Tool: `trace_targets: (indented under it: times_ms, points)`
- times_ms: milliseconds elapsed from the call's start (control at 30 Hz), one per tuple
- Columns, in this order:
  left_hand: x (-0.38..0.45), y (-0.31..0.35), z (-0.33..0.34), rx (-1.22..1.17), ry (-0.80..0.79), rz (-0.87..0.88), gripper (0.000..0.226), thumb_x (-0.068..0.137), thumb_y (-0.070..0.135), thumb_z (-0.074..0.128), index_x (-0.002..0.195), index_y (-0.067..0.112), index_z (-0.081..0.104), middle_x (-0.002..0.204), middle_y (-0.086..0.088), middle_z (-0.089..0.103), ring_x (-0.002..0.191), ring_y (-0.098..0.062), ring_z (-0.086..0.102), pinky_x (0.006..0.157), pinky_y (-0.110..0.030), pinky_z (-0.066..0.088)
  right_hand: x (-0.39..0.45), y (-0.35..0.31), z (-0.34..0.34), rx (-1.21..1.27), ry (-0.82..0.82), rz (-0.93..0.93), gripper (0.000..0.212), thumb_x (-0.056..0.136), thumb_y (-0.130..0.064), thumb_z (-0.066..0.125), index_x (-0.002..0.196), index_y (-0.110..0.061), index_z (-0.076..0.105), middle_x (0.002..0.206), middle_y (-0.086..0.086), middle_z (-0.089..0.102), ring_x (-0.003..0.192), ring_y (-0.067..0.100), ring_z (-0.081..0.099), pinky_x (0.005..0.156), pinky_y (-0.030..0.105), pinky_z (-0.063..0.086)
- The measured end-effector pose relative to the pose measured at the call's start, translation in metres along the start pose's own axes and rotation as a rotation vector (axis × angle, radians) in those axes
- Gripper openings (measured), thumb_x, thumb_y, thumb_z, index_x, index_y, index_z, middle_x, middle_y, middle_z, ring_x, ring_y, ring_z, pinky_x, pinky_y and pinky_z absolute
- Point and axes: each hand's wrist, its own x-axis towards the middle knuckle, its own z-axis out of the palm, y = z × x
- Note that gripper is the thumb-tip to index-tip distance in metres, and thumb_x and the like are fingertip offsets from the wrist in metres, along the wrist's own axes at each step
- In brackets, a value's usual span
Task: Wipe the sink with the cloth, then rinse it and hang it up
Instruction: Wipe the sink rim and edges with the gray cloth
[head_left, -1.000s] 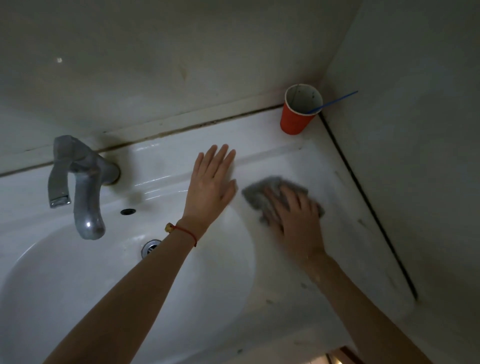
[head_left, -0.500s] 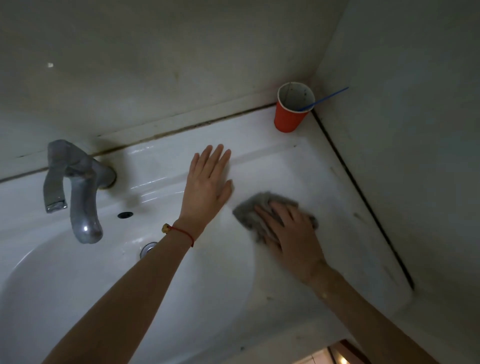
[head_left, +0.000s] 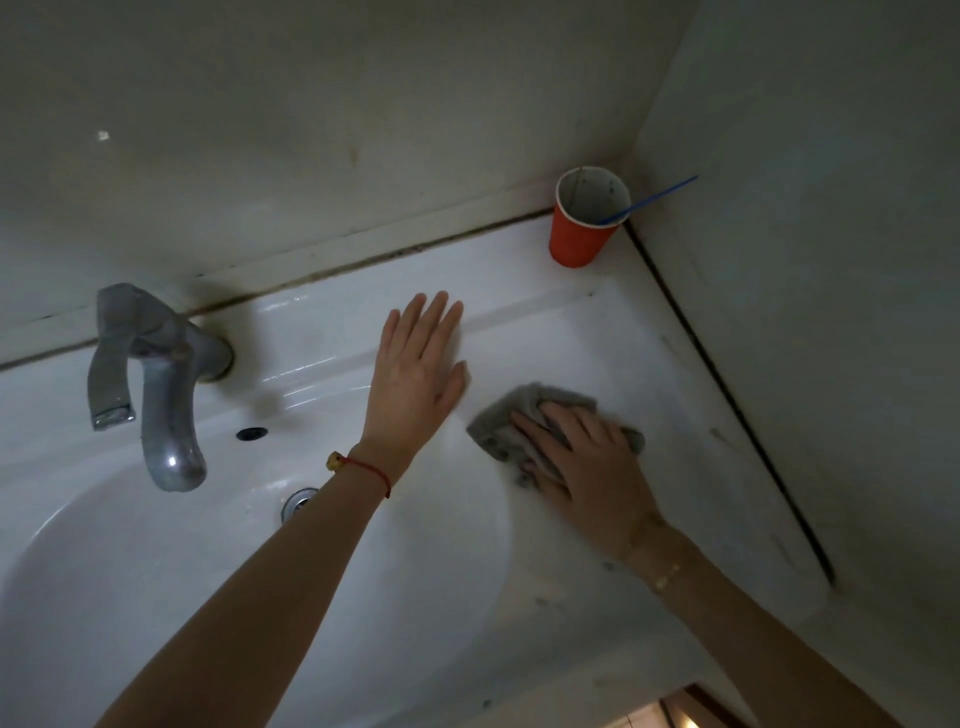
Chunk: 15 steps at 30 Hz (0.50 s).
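Note:
A white sink (head_left: 582, 338) fills the lower view, with its oval bowl at the left. On the flat ledge right of the bowl lies a grey cloth (head_left: 501, 423). My right hand (head_left: 587, 462) presses flat on the cloth with straight fingers, covering most of it. My left hand (head_left: 418, 374) rests flat on the rim just left of the cloth, fingers straight and together, holding nothing. A red string bracelet circles the left wrist.
A grey metal tap (head_left: 156, 384) juts over the bowl at the left, above the drain (head_left: 297, 501) and an overflow hole (head_left: 251, 433). A red paper cup (head_left: 579, 244) with a blue stick (head_left: 654, 197) stands in the back right corner. Walls close the back and right.
My right hand has slid the cloth along the ledge toward the bowl and nearer to me. My left hand has stayed flat on the rim.

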Motion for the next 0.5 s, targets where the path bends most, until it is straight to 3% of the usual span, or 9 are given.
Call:
trace_targets:
  times_ms: [67, 233, 267, 400, 500]
  points:
    - [0.0, 0.0, -0.001, -0.005, 0.009, 0.005, 0.059, 0.099, 0.03, 0.05, 0.152, 0.013, 0.031, 0.16, -0.008, 0.028, 0.151, -0.026, 0.017, 0.125, -0.047, 0.012, 0.007, 0.018, -0.003, -0.056, 0.009, 0.019, 0.05, 0.094, -0.045, 0.041, 0.14, -0.028, 0.049, 0.136, 0.008, 0.054, 0.116, 0.028, 0.05, 0.093, 0.038, 0.038]
    - [0.002, 0.001, -0.001, -0.017, 0.016, 0.001, 0.059, 0.098, 0.03, 0.051, 0.152, 0.013, 0.033, 0.16, -0.008, 0.03, 0.151, -0.026, 0.019, 0.124, -0.047, 0.013, 0.09, 0.037, 0.002, -0.134, 0.103, 0.437, 0.054, 0.091, -0.043, 0.042, 0.134, -0.012, 0.053, 0.131, 0.021, 0.053, 0.11, 0.038, 0.053, 0.09, 0.044, 0.044]
    - [0.002, 0.0, -0.001, -0.015, 0.014, -0.001, 0.059, 0.099, 0.03, 0.051, 0.152, 0.013, 0.033, 0.16, -0.008, 0.03, 0.151, -0.026, 0.018, 0.124, -0.047, 0.013, 0.091, 0.026, 0.004, -0.123, 0.11, 0.446, 0.053, 0.091, -0.041, 0.043, 0.134, -0.011, 0.052, 0.131, 0.021, 0.053, 0.11, 0.038, 0.053, 0.091, 0.045, 0.044]
    - [0.001, -0.001, 0.001, -0.004, 0.015, 0.004, 0.058, 0.1, 0.031, 0.05, 0.153, 0.013, 0.031, 0.161, -0.008, 0.028, 0.152, -0.025, 0.017, 0.125, -0.047, 0.013, 0.03, -0.007, 0.008, -0.01, 0.015, 0.084, 0.052, 0.093, -0.04, 0.045, 0.141, -0.022, 0.047, 0.14, 0.012, 0.05, 0.123, 0.032, 0.046, 0.103, 0.043, 0.034]
    - [0.0, -0.001, 0.001, -0.004, 0.009, 0.004, 0.059, 0.099, 0.031, 0.05, 0.153, 0.013, 0.031, 0.161, -0.007, 0.028, 0.152, -0.025, 0.017, 0.124, -0.047, 0.013, 0.011, 0.015, -0.003, -0.027, -0.017, -0.03, 0.053, 0.093, -0.047, 0.041, 0.141, -0.027, 0.048, 0.139, 0.008, 0.052, 0.118, 0.028, 0.048, 0.097, 0.037, 0.032]
